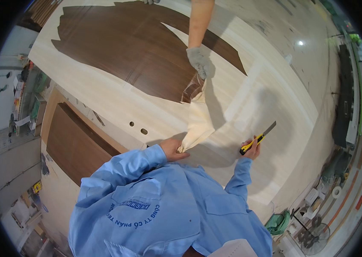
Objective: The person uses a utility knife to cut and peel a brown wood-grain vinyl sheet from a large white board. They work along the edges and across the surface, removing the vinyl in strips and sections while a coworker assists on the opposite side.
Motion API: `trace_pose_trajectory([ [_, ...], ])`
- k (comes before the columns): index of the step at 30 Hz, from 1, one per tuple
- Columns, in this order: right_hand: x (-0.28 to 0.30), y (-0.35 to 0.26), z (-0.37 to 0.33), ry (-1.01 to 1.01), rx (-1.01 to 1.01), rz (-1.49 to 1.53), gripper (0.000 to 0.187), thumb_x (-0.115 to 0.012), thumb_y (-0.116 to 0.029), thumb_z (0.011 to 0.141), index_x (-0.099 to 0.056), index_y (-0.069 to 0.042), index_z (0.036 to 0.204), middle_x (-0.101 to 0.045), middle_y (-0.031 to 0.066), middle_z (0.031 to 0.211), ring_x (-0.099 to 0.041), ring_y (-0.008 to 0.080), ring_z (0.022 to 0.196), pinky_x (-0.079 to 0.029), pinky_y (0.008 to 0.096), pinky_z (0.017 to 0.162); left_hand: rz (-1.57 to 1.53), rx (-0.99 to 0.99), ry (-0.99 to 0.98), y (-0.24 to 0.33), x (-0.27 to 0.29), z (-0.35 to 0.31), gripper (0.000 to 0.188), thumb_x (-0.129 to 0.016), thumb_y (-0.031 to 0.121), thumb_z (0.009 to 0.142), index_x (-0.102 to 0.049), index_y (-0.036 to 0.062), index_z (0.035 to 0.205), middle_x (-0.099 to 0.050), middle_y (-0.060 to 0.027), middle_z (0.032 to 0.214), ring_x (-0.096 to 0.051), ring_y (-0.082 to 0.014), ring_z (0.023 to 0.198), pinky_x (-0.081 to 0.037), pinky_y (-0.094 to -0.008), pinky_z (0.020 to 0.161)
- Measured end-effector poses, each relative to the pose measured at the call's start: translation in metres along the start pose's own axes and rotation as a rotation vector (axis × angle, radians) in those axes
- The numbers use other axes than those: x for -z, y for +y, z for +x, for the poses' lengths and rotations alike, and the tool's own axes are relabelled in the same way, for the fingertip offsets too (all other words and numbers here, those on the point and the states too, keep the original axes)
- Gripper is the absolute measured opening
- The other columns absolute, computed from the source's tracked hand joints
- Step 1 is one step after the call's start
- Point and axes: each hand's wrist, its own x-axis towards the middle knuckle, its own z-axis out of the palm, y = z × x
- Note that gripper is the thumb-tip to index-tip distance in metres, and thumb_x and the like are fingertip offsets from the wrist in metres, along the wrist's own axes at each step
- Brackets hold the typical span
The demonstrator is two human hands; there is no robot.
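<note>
My left hand [173,150] is closed on the near end of a crumpled cream strip of film [199,120], which stretches away from me. A co-worker's grey-gloved hand [200,62] grips the strip's far end, where its brown side [191,89] is folded over. In my right hand [251,149] is a yellow and black utility knife [258,140], its blade out and pointing up to the right. Beneath lies a pale door-like panel [232,145], partly covered by jagged-edged brown wood-grain film [121,47]. The strip's exact join with that film is partly hidden.
Holes [144,131] pierce the panel near its left edge. A dark brown board [74,143] lies at the left. Shelves with tools [22,103] stand far left. A fan [316,236] and a green bag [277,222] are at the lower right. Another gloved hand [150,1] shows at the top edge.
</note>
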Motion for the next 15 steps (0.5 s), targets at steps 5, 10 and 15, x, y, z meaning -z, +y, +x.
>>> trace_pose_trajectory([
  [5,-0.004,0.000,-0.004,-0.004,0.032,-0.003,0.035,-0.059,-0.030,0.103,-0.059,-0.001,0.123,-0.060,0.0075,0.073,-0.056,0.0171,0.057,-0.049,0.0314,0.052,-0.053,0.105,0.041,-0.009,0.007,-0.007,0.040,-0.076,0.040,0.086,-0.070,0.0018,0.093,-0.069,-0.0199,0.076,-0.068,-0.0344,0.068,-0.053,-0.0427,0.066],
  [10,0.002,0.001,-0.003,0.002,0.014,0.027,0.035,-0.059,-0.032,0.103,-0.060,0.000,0.119,-0.060,0.0077,0.073,-0.057,0.0170,0.058,-0.048,0.0312,0.051,0.030,0.135,0.083,-0.021,0.014,-0.006,0.040,-0.076,0.038,0.086,-0.069,0.0028,0.103,-0.071,-0.0197,0.079,-0.070,-0.0355,0.073,-0.055,-0.0428,0.069],
  [15,-0.005,-0.001,0.009,-0.011,-0.038,-0.261,0.038,-0.059,-0.039,0.102,-0.065,-0.002,0.106,-0.060,0.0072,0.069,-0.059,0.0189,0.059,-0.050,0.0321,0.054,0.081,0.141,0.232,-0.043,0.031,-0.011,0.041,-0.077,0.032,0.085,-0.067,0.0060,0.115,-0.072,-0.0192,0.091,-0.070,-0.0380,0.085,-0.055,-0.0431,0.077],
])
